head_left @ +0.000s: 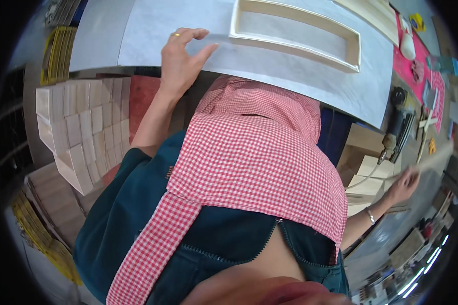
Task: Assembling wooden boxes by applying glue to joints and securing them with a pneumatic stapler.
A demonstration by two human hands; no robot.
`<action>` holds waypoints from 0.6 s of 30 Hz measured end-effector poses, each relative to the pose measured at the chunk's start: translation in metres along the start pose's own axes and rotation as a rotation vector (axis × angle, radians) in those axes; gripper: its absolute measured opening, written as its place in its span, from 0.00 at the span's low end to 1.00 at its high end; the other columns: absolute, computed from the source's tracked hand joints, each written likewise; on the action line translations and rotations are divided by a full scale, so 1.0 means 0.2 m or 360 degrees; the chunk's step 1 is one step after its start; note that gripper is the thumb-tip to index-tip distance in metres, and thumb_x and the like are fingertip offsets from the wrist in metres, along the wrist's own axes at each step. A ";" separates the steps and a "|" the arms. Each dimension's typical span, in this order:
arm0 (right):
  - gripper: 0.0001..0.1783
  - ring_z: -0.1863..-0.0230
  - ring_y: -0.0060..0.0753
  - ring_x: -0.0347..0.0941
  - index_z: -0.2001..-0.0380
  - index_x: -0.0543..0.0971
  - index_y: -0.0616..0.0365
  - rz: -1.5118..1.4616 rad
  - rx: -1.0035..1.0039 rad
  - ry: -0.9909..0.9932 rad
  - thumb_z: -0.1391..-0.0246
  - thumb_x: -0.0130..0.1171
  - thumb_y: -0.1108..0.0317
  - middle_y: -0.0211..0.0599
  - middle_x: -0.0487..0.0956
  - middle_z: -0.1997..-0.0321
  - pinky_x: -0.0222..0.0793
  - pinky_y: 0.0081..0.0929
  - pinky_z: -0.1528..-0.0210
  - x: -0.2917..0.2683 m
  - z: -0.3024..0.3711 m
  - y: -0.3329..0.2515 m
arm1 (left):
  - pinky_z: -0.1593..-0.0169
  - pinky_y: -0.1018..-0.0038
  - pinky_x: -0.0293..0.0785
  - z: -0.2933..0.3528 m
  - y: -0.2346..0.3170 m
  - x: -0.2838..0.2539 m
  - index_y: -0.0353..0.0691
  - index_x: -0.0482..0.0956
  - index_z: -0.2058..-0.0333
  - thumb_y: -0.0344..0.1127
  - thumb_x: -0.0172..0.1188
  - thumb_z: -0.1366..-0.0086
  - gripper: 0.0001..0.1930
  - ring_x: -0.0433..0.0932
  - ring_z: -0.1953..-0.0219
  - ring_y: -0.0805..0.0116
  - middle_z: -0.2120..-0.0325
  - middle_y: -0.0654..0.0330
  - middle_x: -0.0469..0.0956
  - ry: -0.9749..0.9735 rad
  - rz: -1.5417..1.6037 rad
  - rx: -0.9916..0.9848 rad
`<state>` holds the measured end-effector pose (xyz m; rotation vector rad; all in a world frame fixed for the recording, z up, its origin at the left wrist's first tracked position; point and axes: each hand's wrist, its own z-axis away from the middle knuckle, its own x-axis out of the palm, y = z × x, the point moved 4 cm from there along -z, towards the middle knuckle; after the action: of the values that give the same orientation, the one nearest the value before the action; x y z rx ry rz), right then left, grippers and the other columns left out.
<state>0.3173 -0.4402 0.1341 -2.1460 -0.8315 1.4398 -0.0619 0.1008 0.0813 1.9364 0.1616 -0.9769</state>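
- Your left hand (180,61) rests flat, fingers spread, on the grey worktop (290,66).
- Your right hand (404,187), blurred, grasps a pale wooden strip (432,160).
- The strip is thin and light.

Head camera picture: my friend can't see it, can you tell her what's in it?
A person's left hand rests flat on the edge of a grey table beside a pale wooden frame. Their right hand reaches out to the side, gripping a long thin wooden stick. A red checked apron fills the middle, with stacked wooden blocks on the left.
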 end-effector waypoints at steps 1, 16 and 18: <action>0.29 0.46 0.36 0.78 0.37 0.72 0.63 -0.0229 -0.0011 -0.0306 0.39 0.66 0.66 0.46 0.78 0.41 0.74 0.28 0.42 0.15 -0.02 -0.19 | 0.53 0.72 0.75 0.00 -0.04 0.02 0.38 0.85 0.59 0.33 0.72 0.45 0.14 0.78 0.59 0.63 0.61 0.61 0.82 -0.0039 0.0046 -0.0057; 0.36 0.36 0.44 0.70 0.38 0.77 0.52 -0.0077 -0.2093 -0.1382 0.53 0.74 0.66 0.36 0.74 0.33 0.68 0.36 0.34 1.15 0.43 -1.57 | 0.54 0.74 0.75 -0.02 0.01 0.12 0.37 0.87 0.60 0.33 0.71 0.42 0.12 0.78 0.60 0.68 0.63 0.61 0.83 0.0104 0.0099 0.0108; 0.35 0.37 0.44 0.70 0.38 0.77 0.52 -0.0067 -0.2087 -0.1390 0.53 0.74 0.66 0.35 0.74 0.33 0.68 0.36 0.34 1.17 0.42 -1.57 | 0.55 0.73 0.74 -0.03 0.02 0.13 0.38 0.87 0.61 0.34 0.71 0.43 0.12 0.78 0.60 0.67 0.64 0.61 0.83 0.0120 0.0087 0.0113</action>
<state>0.2297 -0.0494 0.1453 -2.0217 -2.6980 2.1444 -0.0385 0.0969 0.0671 2.0337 0.1181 -0.8848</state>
